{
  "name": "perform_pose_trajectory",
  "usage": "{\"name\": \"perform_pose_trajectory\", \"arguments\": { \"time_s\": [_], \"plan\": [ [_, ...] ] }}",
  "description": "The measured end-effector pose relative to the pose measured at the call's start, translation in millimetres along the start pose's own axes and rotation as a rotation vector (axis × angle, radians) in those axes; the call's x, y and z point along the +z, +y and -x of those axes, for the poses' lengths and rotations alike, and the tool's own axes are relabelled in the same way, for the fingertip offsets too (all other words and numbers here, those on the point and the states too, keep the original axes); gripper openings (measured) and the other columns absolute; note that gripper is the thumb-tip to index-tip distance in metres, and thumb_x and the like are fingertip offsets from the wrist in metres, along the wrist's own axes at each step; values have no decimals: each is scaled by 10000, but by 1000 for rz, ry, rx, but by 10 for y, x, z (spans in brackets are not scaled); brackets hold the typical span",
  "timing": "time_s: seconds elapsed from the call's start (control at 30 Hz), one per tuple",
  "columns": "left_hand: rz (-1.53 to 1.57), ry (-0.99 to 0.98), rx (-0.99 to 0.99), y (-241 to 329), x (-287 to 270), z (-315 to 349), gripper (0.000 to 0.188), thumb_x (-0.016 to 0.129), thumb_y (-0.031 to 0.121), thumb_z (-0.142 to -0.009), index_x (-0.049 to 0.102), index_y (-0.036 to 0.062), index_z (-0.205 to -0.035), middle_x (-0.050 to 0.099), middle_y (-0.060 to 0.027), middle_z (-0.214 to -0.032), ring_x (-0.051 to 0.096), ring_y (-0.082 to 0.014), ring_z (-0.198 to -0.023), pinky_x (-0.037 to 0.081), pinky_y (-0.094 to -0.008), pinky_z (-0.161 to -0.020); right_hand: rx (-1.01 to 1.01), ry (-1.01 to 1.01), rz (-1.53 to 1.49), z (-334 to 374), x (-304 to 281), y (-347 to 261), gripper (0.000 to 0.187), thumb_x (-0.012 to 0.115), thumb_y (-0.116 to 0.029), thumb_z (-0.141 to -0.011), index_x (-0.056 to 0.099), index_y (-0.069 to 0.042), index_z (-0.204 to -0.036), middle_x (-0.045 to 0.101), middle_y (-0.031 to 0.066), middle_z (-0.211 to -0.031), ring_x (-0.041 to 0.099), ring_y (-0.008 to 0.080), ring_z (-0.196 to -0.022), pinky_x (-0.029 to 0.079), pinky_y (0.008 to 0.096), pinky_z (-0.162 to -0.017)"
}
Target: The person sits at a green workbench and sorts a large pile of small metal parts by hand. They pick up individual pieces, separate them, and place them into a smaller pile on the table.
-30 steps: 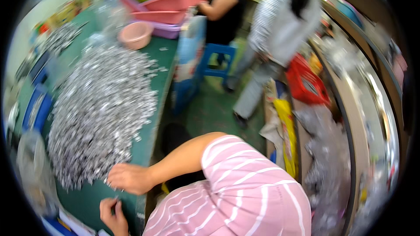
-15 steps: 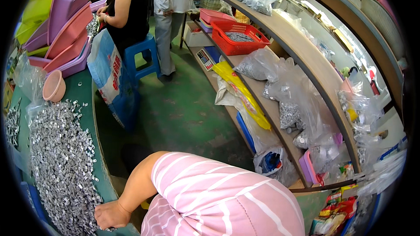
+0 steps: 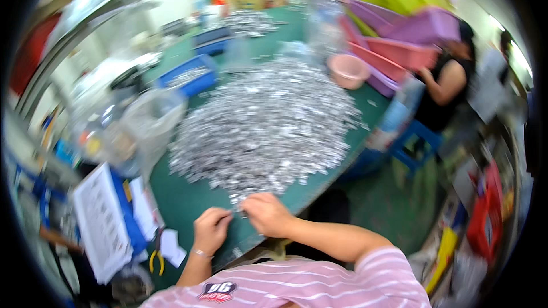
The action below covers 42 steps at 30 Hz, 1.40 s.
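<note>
One blue tray, at left, holds a shallow lot of small bits. Left hand: thumb and fingers drawn together just short of the heap; blur hides whether anything is pinched. Heap of small metal pieces: loose, mid-table, tapering toward the hands. Right hand: fingers curled down at its near tip; cannot tell if a piece is gripped. Judgement: bulk still left in the heap; no finished lot identifiable beside the hands.

Surface and room: white panel, pale plastic bag, yellow-handled tool, green tabletop, pink bowl beside stacked tubs. Off the table's right edge, co-worker in black seated on blue stool; far right, red basket.
</note>
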<state>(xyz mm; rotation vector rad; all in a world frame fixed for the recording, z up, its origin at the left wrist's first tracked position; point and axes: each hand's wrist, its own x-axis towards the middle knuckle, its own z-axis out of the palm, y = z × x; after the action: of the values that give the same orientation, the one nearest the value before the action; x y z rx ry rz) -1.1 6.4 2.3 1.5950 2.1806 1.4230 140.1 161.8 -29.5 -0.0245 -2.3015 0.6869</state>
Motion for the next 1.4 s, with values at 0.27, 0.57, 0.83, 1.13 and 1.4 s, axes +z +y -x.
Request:
{"name": "perform_pose_trajectory", "arguments": {
  "time_s": [0.27,0.57,0.83,1.13,1.4],
  "plan": [
    [-72,-98,87,-30,177,75,118,769,8,-763,736,42,-871,724,-81,-902,697,-248,-845,556,-344,-766,34,-92,46,97,-192,-34,325,640,-13,-774,639,-36,-1098,670,121,-1111,599,329,-1082,474,443,-916],
    [-30,-157,51,30,248,76,116,756,15,-798,728,31,-910,726,-92,-946,705,-251,-858,569,-338,-776,11,-145,43,78,-233,-20,348,660,-50,-802,647,-67,-1149,668,83,-1193,581,316,-1130,459,446,-932],
    [-68,-75,71,44,242,78,151,776,81,-814,721,42,-949,711,-84,-970,686,-256,-903,548,-352,-814,-10,-224,88,65,-219,-15,387,673,-108,-824,653,-103,-1211,650,39,-1252,568,283,-1163,405,445,-980],
    [-19,-83,100,-38,299,168,141,759,78,-801,694,67,-925,691,-75,-990,664,-257,-930,515,-365,-834,-22,-226,55,56,-212,-35,359,710,-118,-780,696,-115,-1139,688,26,-1187,553,308,-1168,367,453,-989],
    [-109,-205,72,-8,308,176,208,767,140,-797,675,110,-981,639,-43,-1174,596,-244,-1098,451,-381,-890,60,-156,134,113,-237,-26,349,728,-145,-766,685,-63,-1102,630,103,-1255,516,341,-1202,341,514,-1018]
  ]
}}
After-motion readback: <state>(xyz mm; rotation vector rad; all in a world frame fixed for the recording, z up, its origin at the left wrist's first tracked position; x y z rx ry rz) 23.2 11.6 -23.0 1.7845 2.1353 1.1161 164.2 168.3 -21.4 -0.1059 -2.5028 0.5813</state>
